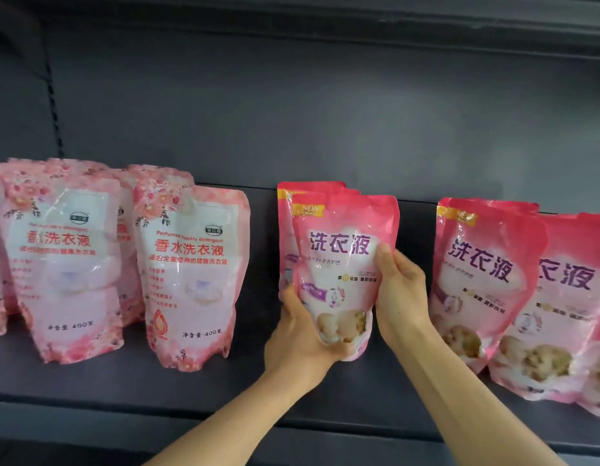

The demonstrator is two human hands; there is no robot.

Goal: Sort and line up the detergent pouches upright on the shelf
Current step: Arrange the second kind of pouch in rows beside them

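A deep pink detergent pouch [342, 260] with purple lettering stands upright at the middle of the dark shelf [224, 388]. My left hand [298, 334] cups its bottom left corner and my right hand [401, 294] grips its right edge. Another deep pink pouch [287, 230] stands right behind it, mostly hidden. To the right, two deep pink pouches [480, 280] [561, 314] stand side by side, overlapping. On the left stands a group of pale pink floral pouches [191, 277] [66, 267] in rows.
The shelf's back wall [325, 112] is dark grey, with an upper shelf overhead. A gap of bare shelf lies between the floral pouches and the held pouch, and another to its right. The front lip [191, 418] runs below my forearms.
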